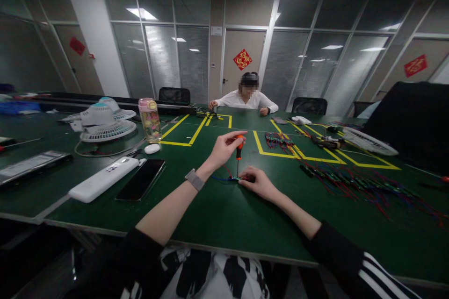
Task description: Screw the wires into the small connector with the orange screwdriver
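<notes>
My left hand is closed round the orange-and-black handle of a small screwdriver, which stands upright with its tip down on a small wired part on the green table. My right hand lies beside that part, fingers pinched on its right end to hold it down. Red and blue wires run from the part to the left. A grey watch band sits on my left wrist.
A white power bank and a black phone lie to the left, with a pink bottle and two fans behind. Bundles of wired parts spread at right. A person sits across the table.
</notes>
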Demonstrator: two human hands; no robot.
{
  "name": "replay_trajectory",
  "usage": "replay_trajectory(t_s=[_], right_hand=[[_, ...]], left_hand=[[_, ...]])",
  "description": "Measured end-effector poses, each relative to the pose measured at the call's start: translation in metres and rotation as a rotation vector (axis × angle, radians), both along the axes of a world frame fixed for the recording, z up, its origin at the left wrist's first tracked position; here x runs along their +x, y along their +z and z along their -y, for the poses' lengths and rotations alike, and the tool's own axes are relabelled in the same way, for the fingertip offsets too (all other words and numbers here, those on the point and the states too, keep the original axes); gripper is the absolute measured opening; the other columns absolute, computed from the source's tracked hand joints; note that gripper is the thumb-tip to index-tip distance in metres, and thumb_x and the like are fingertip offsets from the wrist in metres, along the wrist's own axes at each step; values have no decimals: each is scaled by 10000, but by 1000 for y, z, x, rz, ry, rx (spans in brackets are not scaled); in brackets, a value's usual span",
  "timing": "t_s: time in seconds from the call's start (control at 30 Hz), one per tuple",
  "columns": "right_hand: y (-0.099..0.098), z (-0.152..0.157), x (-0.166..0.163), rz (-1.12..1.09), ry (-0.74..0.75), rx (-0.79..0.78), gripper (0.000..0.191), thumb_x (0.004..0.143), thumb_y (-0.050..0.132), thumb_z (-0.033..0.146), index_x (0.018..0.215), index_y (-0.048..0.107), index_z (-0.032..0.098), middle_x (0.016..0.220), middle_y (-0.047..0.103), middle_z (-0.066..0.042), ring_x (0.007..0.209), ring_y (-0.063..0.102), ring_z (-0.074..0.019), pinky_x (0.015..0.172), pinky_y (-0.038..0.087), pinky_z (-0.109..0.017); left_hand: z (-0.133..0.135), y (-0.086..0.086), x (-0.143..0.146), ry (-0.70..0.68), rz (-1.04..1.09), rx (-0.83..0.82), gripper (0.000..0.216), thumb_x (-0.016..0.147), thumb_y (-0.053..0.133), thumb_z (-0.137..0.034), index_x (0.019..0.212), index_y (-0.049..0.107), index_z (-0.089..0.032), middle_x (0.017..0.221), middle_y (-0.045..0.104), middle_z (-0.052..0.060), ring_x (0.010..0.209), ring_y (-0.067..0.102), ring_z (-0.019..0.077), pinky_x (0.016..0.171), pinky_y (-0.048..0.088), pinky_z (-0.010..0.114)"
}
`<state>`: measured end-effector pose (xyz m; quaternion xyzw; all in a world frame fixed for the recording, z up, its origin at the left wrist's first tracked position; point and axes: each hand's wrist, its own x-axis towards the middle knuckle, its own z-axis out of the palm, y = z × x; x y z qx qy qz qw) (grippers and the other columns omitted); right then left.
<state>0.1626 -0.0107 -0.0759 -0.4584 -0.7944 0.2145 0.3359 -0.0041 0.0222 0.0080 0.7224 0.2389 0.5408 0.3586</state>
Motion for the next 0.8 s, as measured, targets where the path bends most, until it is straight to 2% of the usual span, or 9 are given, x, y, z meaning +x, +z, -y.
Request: replay_trajectory(t_s=[0.13,0.2,0.3,0.4,0.47,0.57,0.63,0.67,0.8], right_hand=[[-1,0,0,2,-1,29,155,751,629,227,882,678,161,723,531,-7,619,486,-117,587,400,-239],[-2,0,-1,3,0,37,134,752,622,218,866,668,163,719,533,-7,618,486,-117,584,397,-239],[-2,0,-1,4,4,46,124,741,622,202,858,646,166,702,542,0,624,490,-119,590,395,-237],[-2,0,-1,6,1,58,111,734,620,198,840,631,166,691,549,4,633,494,-121,594,392,-236],[-2,0,-1,10,0,61,100,741,610,203,831,630,164,695,552,2,634,494,-120,593,390,-236],[-1,1,0,6,6,56,94,758,591,212,826,629,160,697,558,-1,632,495,-119,592,390,-237],[0,1,-1,-2,4,43,88,764,587,221,810,626,157,697,565,-3,628,496,-119,588,391,-237],[0,2,-1,-7,1,34,86,765,589,225,802,623,156,696,568,-4,624,496,-118,583,391,-235],[-1,2,-1,-32,-4,10,79,767,594,233,778,610,157,670,568,4,594,489,-111,561,386,-227]], left_hand=[[1,-1,-1,156,-17,120,231,778,604,-322,947,681,-185,1009,596,68,889,577,153,759,477,256],[1,0,-2,102,-14,113,248,836,521,-303,1009,668,-201,1085,582,76,955,566,159,800,470,267],[0,1,-3,-39,7,10,288,837,520,-286,1073,637,-170,976,638,75,855,603,150,786,480,285],[1,1,-4,115,4,42,273,756,629,-323,965,672,-153,888,628,59,760,589,136,713,483,262],[3,1,-4,215,-23,130,240,763,623,-331,929,687,-170,939,606,61,835,577,143,761,471,262],[4,2,-3,63,-46,104,290,859,484,-286,1089,635,-193,992,617,69,939,579,151,851,452,284],[5,2,-2,-65,-38,15,328,863,475,-273,1153,592,-173,947,642,70,886,608,151,818,473,290],[5,1,-2,-68,-32,-6,328,844,512,-283,1136,599,-163,914,647,65,832,617,148,782,485,284],[9,0,0,235,-44,148,233,754,636,-335,915,677,-172,911,612,50,795,589,141,750,479,266]])
